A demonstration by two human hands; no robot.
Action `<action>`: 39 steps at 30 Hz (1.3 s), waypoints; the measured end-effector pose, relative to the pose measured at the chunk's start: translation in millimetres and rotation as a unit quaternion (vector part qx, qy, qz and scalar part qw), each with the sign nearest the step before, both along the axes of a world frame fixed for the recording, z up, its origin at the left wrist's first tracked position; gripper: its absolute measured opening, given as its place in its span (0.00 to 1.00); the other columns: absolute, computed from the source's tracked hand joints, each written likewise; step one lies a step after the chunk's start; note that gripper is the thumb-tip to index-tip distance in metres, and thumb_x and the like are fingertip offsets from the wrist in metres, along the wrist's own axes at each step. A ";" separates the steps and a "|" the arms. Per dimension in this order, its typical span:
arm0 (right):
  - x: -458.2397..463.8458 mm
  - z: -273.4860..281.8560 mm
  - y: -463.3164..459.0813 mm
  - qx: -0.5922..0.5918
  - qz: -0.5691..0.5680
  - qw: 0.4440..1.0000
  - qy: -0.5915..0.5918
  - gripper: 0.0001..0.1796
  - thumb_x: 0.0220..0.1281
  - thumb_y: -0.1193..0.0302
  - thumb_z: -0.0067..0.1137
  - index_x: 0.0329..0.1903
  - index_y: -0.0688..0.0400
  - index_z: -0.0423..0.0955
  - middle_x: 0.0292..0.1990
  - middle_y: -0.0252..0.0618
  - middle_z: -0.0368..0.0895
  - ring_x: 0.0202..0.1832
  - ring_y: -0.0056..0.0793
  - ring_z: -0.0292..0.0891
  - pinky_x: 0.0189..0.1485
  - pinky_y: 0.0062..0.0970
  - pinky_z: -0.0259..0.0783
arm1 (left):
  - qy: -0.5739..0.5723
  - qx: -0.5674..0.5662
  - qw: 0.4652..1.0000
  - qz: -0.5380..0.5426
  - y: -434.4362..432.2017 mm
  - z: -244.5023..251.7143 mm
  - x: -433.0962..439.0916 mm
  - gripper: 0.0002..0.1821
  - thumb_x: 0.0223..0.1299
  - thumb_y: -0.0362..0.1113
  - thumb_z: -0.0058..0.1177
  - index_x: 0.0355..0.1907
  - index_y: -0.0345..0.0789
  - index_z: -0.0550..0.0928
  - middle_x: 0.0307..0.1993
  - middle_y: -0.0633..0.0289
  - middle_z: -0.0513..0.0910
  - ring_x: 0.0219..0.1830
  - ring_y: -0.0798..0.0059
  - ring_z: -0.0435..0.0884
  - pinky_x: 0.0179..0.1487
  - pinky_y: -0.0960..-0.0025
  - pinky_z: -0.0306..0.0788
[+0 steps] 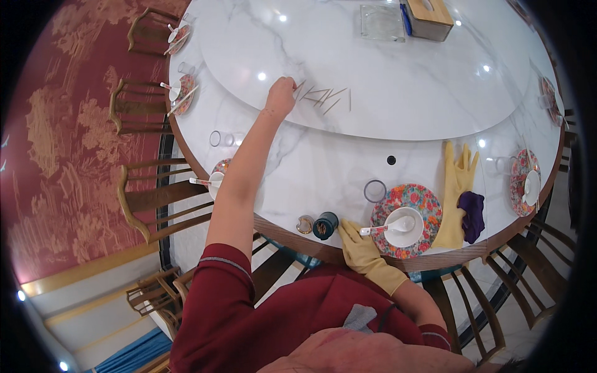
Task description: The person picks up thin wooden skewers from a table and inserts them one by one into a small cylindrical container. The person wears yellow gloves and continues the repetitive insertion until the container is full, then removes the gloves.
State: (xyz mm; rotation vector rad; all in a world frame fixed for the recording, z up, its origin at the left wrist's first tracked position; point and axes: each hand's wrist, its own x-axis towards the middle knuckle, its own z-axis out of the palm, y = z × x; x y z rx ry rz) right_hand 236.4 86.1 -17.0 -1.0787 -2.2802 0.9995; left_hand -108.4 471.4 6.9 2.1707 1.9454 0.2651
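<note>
My bare left hand reaches onto the round turntable, its fingers drawn together at the end of some scattered wooden toothpicks. Whether it pinches one is hidden. In a yellow rubber glove, my right hand rests at the table's near edge with its fingers extended and nothing seen in them. Just left of it stands a dark green toothpick holder with toothpicks inside, beside a small round metallic-looking piece. A floral plate to the right holds a white bowl and a white spoon.
Another yellow glove and a purple cloth lie right of the plate. A clear glass stands beyond it. On the turntable are a glass tray and a tissue box. Chairs and other place settings surround the table.
</note>
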 end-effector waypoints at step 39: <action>3.1 -5.5 -3.6 0.008 0.009 1.000 0.010 0.32 0.71 0.72 0.59 0.76 0.67 0.72 0.77 0.57 0.72 0.76 0.58 0.71 0.77 0.52 0.70 | 0.126 -0.075 0.988 0.047 -18.4 20.0 140.4 0.47 0.58 0.71 0.73 0.51 0.20 0.85 0.50 0.36 0.84 0.52 0.46 0.88 0.55 0.53 0.85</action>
